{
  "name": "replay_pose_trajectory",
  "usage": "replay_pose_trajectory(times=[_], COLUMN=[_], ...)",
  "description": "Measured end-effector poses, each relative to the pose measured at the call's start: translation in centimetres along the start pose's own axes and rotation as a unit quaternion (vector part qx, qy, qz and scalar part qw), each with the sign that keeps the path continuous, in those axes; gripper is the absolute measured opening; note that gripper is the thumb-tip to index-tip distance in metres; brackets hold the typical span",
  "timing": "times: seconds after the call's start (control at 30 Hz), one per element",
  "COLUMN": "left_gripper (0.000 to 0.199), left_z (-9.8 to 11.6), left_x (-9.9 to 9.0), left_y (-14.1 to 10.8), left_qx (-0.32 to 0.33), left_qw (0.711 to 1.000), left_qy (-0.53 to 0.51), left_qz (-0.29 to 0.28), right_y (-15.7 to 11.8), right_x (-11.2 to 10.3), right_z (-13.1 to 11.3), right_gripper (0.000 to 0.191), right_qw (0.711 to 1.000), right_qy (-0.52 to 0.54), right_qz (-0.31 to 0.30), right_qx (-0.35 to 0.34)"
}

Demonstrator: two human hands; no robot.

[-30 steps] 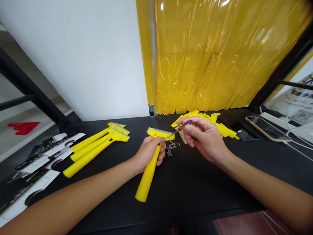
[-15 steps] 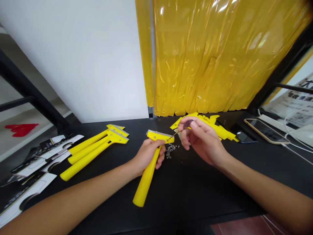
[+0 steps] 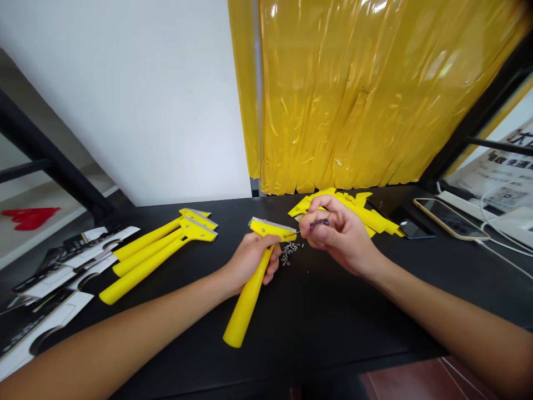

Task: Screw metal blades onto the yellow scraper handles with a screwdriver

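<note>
Both forearms angled inward, the left hand (image 3: pixel 255 260) closed in a grip, the right hand (image 3: pixel 335 230) pinching with bent fingers.

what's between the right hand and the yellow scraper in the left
The head view shows the thin shaft of a screwdriver spanning the gap from right hand to yellow scraper; small metal parts lie just below.

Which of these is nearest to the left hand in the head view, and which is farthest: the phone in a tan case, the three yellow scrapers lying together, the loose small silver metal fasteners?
1. Small silver metal fasteners: just to the left hand's right.
2. Three yellow scrapers: on its left side.
3. Phone in a tan case: far right.
</note>
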State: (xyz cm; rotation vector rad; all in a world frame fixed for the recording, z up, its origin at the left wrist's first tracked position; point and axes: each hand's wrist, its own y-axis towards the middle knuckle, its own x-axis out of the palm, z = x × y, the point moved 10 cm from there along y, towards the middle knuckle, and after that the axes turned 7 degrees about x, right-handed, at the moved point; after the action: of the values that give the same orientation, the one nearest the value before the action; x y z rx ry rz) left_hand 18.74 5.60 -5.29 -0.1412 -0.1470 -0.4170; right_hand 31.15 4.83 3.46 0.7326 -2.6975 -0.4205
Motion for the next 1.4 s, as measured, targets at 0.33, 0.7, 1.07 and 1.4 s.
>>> replay_pose_trajectory(times=[0.33, 0.7, 1.07, 1.4], left_gripper=[0.028, 0.018, 0.023, 0.026], left_z=[0.3, 0.5, 0.2, 0.4], left_x=[0.1, 0.1, 0.4, 0.6], left_y=[-0.1, -0.1, 0.1, 0.1], left_qx=[0.003, 0.010, 0.038, 0.053], left_qw=[0.999, 0.999, 0.999, 0.998], left_qy=[-0.035, -0.029, 0.026, 0.023], left_qz=[0.020, 0.015, 0.000, -0.015], right_y=[0.1, 0.1, -0.4, -0.6], right_x=[-0.1, -2.0, 0.2, 0.5], right_z=[-0.8, -1.4, -1.3, -0.9], right_gripper=[0.018, 0.016, 0.019, 0.018], right_qw=[0.999, 0.991, 0.990, 0.990], right_qy=[-0.026, -0.068, -0.109, -0.118], right_qz=[0.029, 0.099, 0.028, 0.022], right_qx=[-0.021, -0.054, -0.086, -0.080])
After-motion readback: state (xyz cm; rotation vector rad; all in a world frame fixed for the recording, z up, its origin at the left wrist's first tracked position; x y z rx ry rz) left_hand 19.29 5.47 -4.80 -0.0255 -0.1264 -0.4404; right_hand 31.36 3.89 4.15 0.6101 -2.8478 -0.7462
